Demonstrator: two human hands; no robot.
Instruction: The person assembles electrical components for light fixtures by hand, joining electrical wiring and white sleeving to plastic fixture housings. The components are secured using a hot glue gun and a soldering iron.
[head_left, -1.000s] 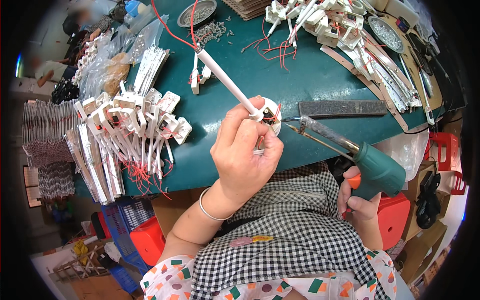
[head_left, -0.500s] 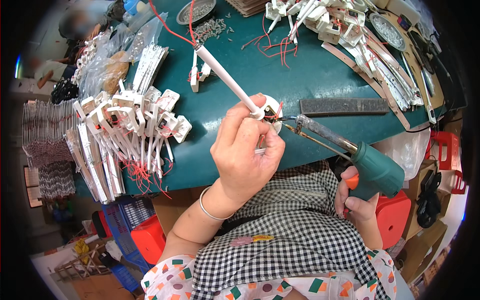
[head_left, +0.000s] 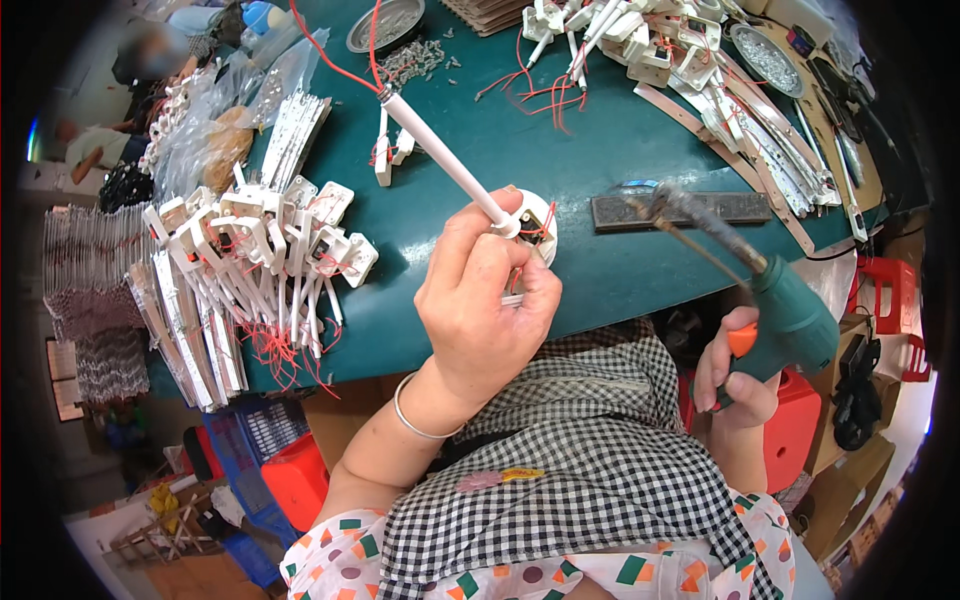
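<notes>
A slanting white tube [head_left: 445,152], 2 red wires [head_left: 340,65] at its far end, and a round white base [head_left: 537,204] in the left hand [head_left: 488,275]; a green soldering gun [head_left: 793,312] tilted in the right hand [head_left: 738,378], apart.

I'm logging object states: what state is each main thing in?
Left hand: closed, holding white tube
Right hand: gripping soldering gun
Soldering gun: held up, apart from round white part
White tube: slanted, red wires at upper end
Round white part: open, wiring exposed
Left dish: holding small pieces, others beside it

No lettering, label, number or sign can be read here.
</notes>
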